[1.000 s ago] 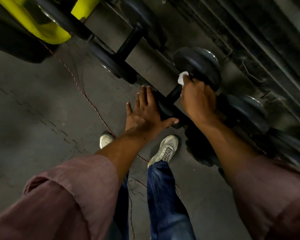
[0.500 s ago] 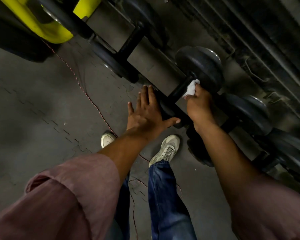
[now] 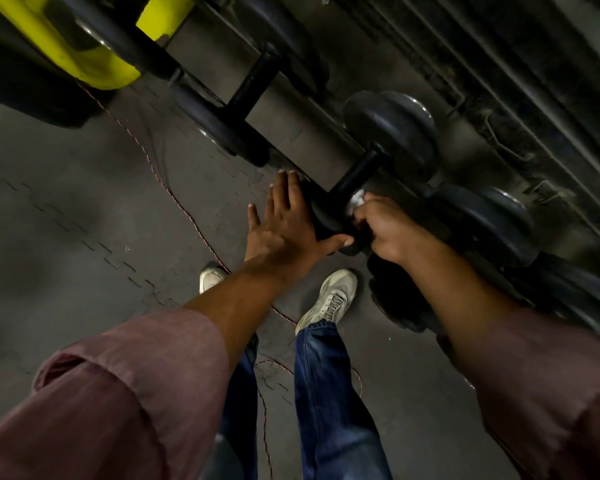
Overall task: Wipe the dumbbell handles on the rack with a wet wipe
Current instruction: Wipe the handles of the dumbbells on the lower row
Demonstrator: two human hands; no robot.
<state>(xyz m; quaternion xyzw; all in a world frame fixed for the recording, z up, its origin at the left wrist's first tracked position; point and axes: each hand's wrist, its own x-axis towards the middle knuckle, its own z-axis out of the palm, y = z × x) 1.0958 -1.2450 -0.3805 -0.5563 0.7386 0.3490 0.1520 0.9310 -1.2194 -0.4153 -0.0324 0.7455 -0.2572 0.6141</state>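
A black dumbbell lies across the rack with its handle (image 3: 355, 174) running toward me and its far head (image 3: 395, 133) behind. My right hand (image 3: 392, 230) is closed on a white wet wipe (image 3: 357, 199), pressed against the near end of that handle. My left hand (image 3: 284, 220) lies flat with fingers spread against the near head (image 3: 326, 220) of the same dumbbell. A second dumbbell's handle (image 3: 253, 81) sits further left on the rack. Another dumbbell head (image 3: 489, 220) shows to the right of my right hand.
The grey rack shelf (image 3: 291, 123) runs diagonally from upper left to lower right. A yellow piece of equipment (image 3: 84, 53) stands at the upper left. A thin red cord (image 3: 187, 209) trails over the dark rubber floor near my white shoes (image 3: 333, 296). More dark weights sit low on the right.
My right hand has slid with the wipe down the handle from the far head toward the near head. My left hand has stayed flat on the near head.
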